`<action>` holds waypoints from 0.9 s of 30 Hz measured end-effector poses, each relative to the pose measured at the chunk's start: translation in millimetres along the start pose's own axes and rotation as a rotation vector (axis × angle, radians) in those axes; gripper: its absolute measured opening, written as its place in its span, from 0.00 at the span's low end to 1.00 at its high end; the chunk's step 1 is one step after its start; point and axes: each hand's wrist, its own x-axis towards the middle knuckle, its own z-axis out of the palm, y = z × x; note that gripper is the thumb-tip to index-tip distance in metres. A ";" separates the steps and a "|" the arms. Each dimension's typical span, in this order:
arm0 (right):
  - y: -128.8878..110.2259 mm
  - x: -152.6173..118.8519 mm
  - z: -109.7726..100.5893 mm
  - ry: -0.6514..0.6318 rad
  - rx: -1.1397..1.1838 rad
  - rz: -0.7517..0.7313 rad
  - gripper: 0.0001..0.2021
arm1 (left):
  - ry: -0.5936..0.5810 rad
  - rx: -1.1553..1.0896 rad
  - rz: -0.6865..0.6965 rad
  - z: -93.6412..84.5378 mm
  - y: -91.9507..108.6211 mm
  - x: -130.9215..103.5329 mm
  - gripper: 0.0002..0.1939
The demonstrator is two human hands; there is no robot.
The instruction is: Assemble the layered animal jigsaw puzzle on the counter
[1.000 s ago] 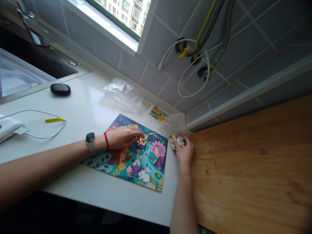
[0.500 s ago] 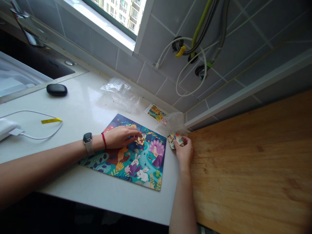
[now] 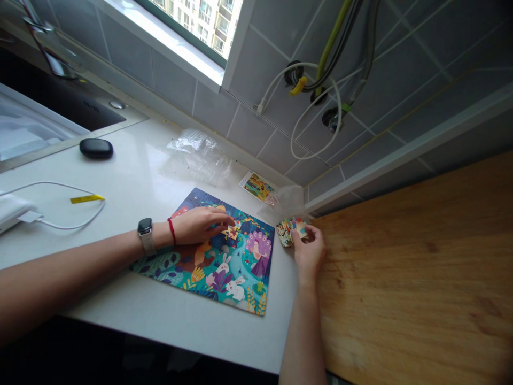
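A colourful animal jigsaw puzzle (image 3: 236,267) lies on the white counter, showing rabbits and a purple peacock. My left hand (image 3: 202,223) rests over its upper middle, wearing a watch and a red string at the wrist. Its fingers are bent together around a small yellowish puzzle piece (image 3: 232,232), just above the picture. Right of the puzzle is a pile of loose puzzle pieces (image 3: 284,234). My right hand (image 3: 309,251) is at this pile, thumb and fingers pinching a light-coloured puzzle piece (image 3: 300,229) at its right side.
Behind the puzzle lie a small picture card (image 3: 257,187) and crumpled clear plastic bags (image 3: 200,155). A wooden board (image 3: 401,267) borders the right side. To the left are a black case (image 3: 96,148), a white cable (image 3: 86,222) and a sink (image 3: 80,115). Hoses (image 3: 332,48) hang on the wall.
My right hand has shifted slightly right, and the pieces at the pile look more spread under it. My left hand stays over the same spot of the puzzle.
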 end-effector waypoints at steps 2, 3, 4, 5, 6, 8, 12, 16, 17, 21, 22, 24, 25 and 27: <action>-11.8 -3.5 -1.3 0.012 0.053 -0.062 0.21 | 0.027 -0.063 -0.010 0.1 2.3 1.0 0.11; -19.3 -6.9 -1.0 0.002 0.096 -0.113 0.21 | 0.045 -0.115 -0.034 0.0 3.9 1.7 0.11; -27.6 -11.6 0.2 -0.029 0.144 -0.174 0.19 | 0.064 -0.185 -0.073 -0.5 5.8 2.5 0.11; -36.5 -17.6 2.0 -0.074 0.192 -0.236 0.18 | 0.074 -0.277 -0.126 -1.3 7.9 3.4 0.12; -45.5 -24.9 4.6 -0.125 0.236 -0.297 0.16 | 0.069 -0.392 -0.188 -2.4 10.1 4.2 0.14; -62.6 -41.7 10.8 -0.232 0.289 -0.420 0.12 | -0.005 -0.659 -0.311 -4.8 14.0 5.5 0.22; -85.6 -72.3 22.2 -0.411 0.365 -0.597 0.10 | -0.232 -1.055 -0.485 -6.3 18.1 4.6 0.37; -92.0 -85.9 29.9 -0.487 0.455 -0.663 0.13 | -0.241 -1.148 -0.584 -3.4 19.6 2.1 0.32; -92.0 -87.2 31.5 -0.493 0.481 -0.672 0.13 | -0.225 -1.154 -0.607 -3.1 20.3 2.0 0.31; -89.7 -90.1 36.6 -0.488 0.522 -0.714 0.11 | -0.121 -1.168 -0.725 -4.3 23.5 3.0 0.27; -89.1 -90.7 37.5 -0.478 0.515 -0.723 0.11 | -0.097 -1.159 -0.749 -4.9 24.1 3.4 0.26; -87.8 -91.7 38.6 -0.461 0.477 -0.733 0.12 | -0.061 -1.125 -0.773 -6.1 25.0 4.1 0.25; -87.2 -91.9 39.0 -0.456 0.451 -0.729 0.14 | -0.051 -1.111 -0.776 -6.6 25.1 4.4 0.26; -85.6 -91.8 40.0 -0.457 0.395 -0.715 0.22 | -0.038 -1.102 -0.784 -7.3 24.8 5.0 0.27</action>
